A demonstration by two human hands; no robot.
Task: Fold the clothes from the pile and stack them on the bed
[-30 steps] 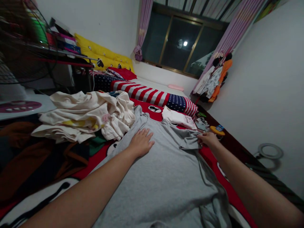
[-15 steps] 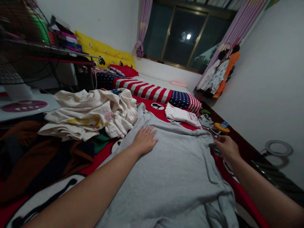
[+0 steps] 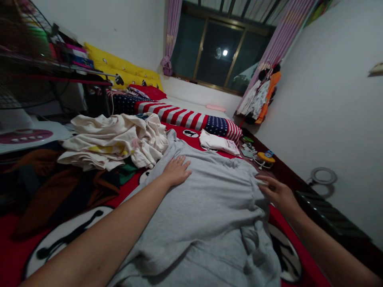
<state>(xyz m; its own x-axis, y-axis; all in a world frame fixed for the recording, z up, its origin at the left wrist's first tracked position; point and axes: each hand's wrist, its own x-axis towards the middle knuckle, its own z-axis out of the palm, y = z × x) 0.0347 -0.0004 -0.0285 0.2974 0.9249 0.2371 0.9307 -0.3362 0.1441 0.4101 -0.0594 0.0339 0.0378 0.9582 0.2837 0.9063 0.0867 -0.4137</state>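
Note:
A grey shirt (image 3: 209, 203) is spread over the red bedding, with wrinkles running across it toward its right edge. My left hand (image 3: 177, 170) lies flat on its upper left part, fingers spread and holding nothing. At the right edge, my right hand (image 3: 277, 193) pinches the fabric between thumb and fingers. Beside my left forearm is a heap of cream cloth (image 3: 113, 139) with yellow and pink prints. Beyond the shirt's far edge lies a folded white garment (image 3: 220, 142).
Red bedding (image 3: 128, 195) with black-and-white figures lies beneath. Dark brown and navy clothing (image 3: 68, 191) sits at left, near a white fan base (image 3: 36, 135). A yellow round object (image 3: 265, 158) and a white ring (image 3: 323, 175) are at right. A flag-patterned bed (image 3: 185, 117) stands behind.
My right hand has drawn the shirt's right edge slightly, and more creases cross the fabric. My left hand stays flat on the shirt. The view has turned somewhat to the right.

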